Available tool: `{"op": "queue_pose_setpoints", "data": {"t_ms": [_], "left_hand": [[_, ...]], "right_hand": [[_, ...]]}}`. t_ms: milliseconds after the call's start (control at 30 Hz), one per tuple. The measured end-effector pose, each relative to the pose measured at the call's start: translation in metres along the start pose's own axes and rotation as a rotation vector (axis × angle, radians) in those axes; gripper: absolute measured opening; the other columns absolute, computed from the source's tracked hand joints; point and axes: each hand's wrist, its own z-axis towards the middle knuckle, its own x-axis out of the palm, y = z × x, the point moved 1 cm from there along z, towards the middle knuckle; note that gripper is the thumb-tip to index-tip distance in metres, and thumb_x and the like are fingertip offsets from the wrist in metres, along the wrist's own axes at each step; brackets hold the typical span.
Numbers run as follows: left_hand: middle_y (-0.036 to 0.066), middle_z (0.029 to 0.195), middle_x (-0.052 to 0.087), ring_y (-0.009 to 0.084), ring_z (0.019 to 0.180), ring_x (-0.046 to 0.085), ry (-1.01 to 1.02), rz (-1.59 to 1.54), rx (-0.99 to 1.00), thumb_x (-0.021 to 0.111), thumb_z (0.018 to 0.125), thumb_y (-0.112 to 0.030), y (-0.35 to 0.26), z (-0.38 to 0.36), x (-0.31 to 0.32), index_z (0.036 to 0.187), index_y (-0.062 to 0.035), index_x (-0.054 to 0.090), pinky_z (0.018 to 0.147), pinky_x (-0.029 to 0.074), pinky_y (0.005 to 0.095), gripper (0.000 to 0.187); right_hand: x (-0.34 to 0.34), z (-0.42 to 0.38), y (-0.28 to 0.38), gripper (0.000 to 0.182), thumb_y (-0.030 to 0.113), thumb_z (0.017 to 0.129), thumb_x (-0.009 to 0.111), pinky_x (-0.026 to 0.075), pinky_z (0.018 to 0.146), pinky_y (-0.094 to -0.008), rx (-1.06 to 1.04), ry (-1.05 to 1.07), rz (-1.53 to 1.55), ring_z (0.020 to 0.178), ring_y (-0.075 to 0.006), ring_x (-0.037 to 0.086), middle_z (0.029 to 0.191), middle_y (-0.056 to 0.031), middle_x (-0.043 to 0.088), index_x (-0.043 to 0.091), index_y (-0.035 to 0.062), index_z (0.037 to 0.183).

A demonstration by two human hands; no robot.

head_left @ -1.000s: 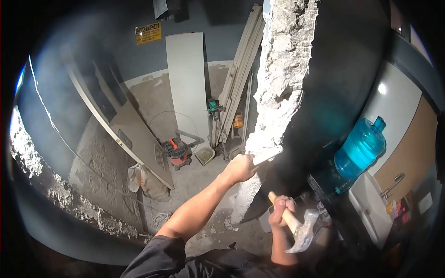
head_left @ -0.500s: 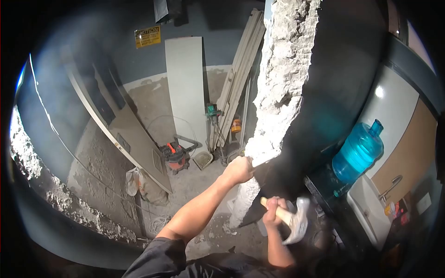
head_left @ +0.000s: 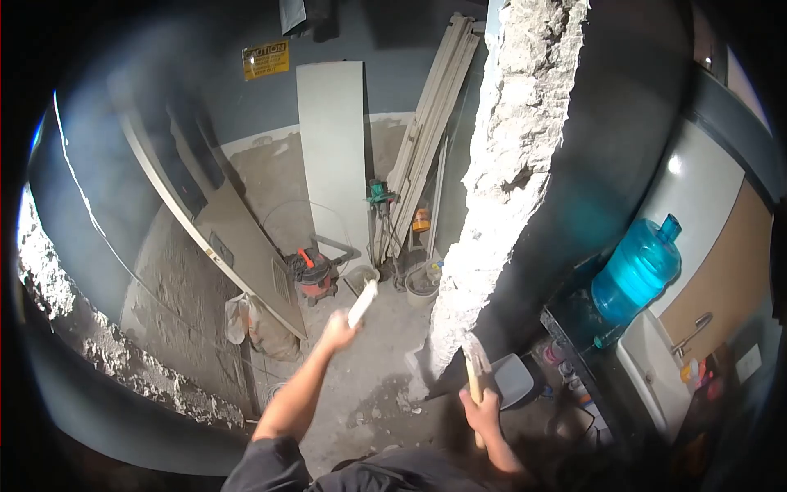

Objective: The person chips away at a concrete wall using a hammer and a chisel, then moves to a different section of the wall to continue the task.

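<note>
My left hand (head_left: 338,331) is closed around a short, pale chisel (head_left: 363,303), held up over the floor to the left of the broken wall edge (head_left: 516,164). Glare washes out the chisel's detail. In my right hand (head_left: 483,410) is a hammer (head_left: 474,377) with a light wooden handle, fingers wrapped round its lower part. The hammer's head points upward, close to the foot of the wall edge; whether it touches cannot be made out. Rough, whitish masonry is exposed along the whole wall edge.
A blue water bottle (head_left: 636,266) stands on the dark counter (head_left: 566,328) beside a white sink (head_left: 648,369). A grey basin (head_left: 512,381) is on the floor. Behind are a red-black vacuum (head_left: 313,275), a bucket (head_left: 422,283), a leaning panel (head_left: 332,148) and long boards (head_left: 430,123).
My left hand has pulled the chisel away from the wall edge, moving left and down. My right hand has lowered slightly, and the hammer has turned from pointing right to pointing upward.
</note>
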Motion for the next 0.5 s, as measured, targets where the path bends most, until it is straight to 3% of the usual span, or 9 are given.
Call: {"op": "queue_pose_setpoints", "data": {"t_ms": [33,100,167,200,233,267,300,400,500], "left_hand": [[0.027,0.096,0.069,0.0438,0.09,0.067,0.106,0.192,-0.173,0.069,0.081,-0.032,0.044,-0.043,0.036,0.094,0.0014,0.068,0.078,0.054,0.0502,0.036],[0.027,0.103,0.069,0.0431,0.097,0.067,0.377,0.322,-0.242,0.071,0.08,-0.037,0.134,-0.151,0.098,0.102,-0.0026,0.07,0.083,0.054,0.0508,0.041],[0.021,0.097,0.072,0.0381,0.089,0.07,0.742,0.402,-0.34,0.069,0.081,-0.047,0.189,-0.272,0.124,0.097,-0.0091,0.076,0.077,0.055,0.0469,0.042],[0.017,0.106,0.073,0.035,0.098,0.07,0.911,0.49,-0.434,0.069,0.081,-0.043,0.184,-0.327,0.115,0.106,-0.0157,0.076,0.085,0.055,0.0459,0.037],[0.016,0.094,0.075,0.032,0.085,0.073,0.939,0.401,-0.557,0.072,0.08,-0.043,0.204,-0.395,0.117,0.102,-0.0104,0.077,0.078,0.057,0.0439,0.039],[0.014,0.081,0.074,0.0284,0.073,0.073,0.86,0.199,-1.011,0.077,0.078,-0.043,0.192,-0.445,0.104,0.098,-0.0047,0.076,0.07,0.057,0.0418,0.043],[0.013,0.071,0.072,0.0243,0.065,0.071,0.633,0.141,-0.957,0.081,0.076,-0.045,0.166,-0.496,0.084,0.095,0.001,0.075,0.065,0.056,0.0416,0.051],[0.015,0.073,0.072,0.0266,0.067,0.072,0.586,0.138,-1.172,0.08,0.077,-0.047,0.12,-0.563,0.065,0.095,0.0017,0.075,0.066,0.056,0.0426,0.053],[0.017,0.075,0.073,0.0289,0.07,0.073,0.511,0.129,-1.232,0.079,0.078,-0.049,0.104,-0.586,0.071,0.096,0.0023,0.075,0.067,0.056,0.0437,0.055]], "right_hand": [[0.001,-0.011,-0.024,0.034,0.028,0.085,0.076,0.05,0.064,-0.0403,0.028,0.065,0.003,0.065,-0.0251,0.065,0.068,-0.0158,0.064,0.063,-0.0027,0.081],[0.0,-0.018,-0.037,0.032,0.027,0.085,0.076,0.05,0.064,-0.0402,0.056,0.124,0.009,0.065,-0.0247,0.065,0.068,-0.0152,0.064,0.063,-0.0023,0.082],[-0.014,-0.03,-0.035,0.028,0.024,0.088,0.073,0.049,0.063,-0.0382,0.038,0.094,0.029,0.065,-0.0228,0.064,0.07,-0.0142,0.064,0.064,-0.0016,0.087],[-0.025,-0.03,-0.027,0.028,0.024,0.088,0.073,0.049,0.063,-0.0382,0.039,0.092,0.025,0.065,-0.0228,0.064,0.07,-0.0142,0.064,0.064,-0.0016,0.087],[-0.037,-0.026,-0.011,0.027,0.025,0.088,0.072,0.05,0.064,-0.041,-0.023,0.085,0.032,0.069,-0.0306,0.064,0.073,-0.0167,0.064,0.062,-0.0009,0.089],[-0.05,-0.023,0.007,0.027,0.025,0.089,0.07,0.05,0.066,-0.0437,-0.082,0.083,0.04,0.073,-0.0384,0.065,0.077,-0.0192,0.065,0.06,-0.0001,0.092],[-0.063,-0.021,0.028,0.027,0.025,0.091,0.069,0.049,0.065,-0.0431,-0.125,0.092,0.109,0.072,-0.0379,0.063,0.079,-0.0186,0.064,0.058,-0.0002,0.093],[-0.08,-0.009,0.031,0.026,0.02,0.09,0.069,0.05,0.067,-0.0404,-0.323,0.08,0.058,0.074,-0.0336,0.067,0.084,-0.0181,0.067,0.061,-0.0027,0.1],[-0.076,-0.013,0.027,0.026,0.017,0.084,0.07,0.051,0.068,-0.043,-0.283,0.204,0.132,0.079,-0.0413,0.068,0.083,-0.0221,0.068,0.063,-0.003,0.099]]}}
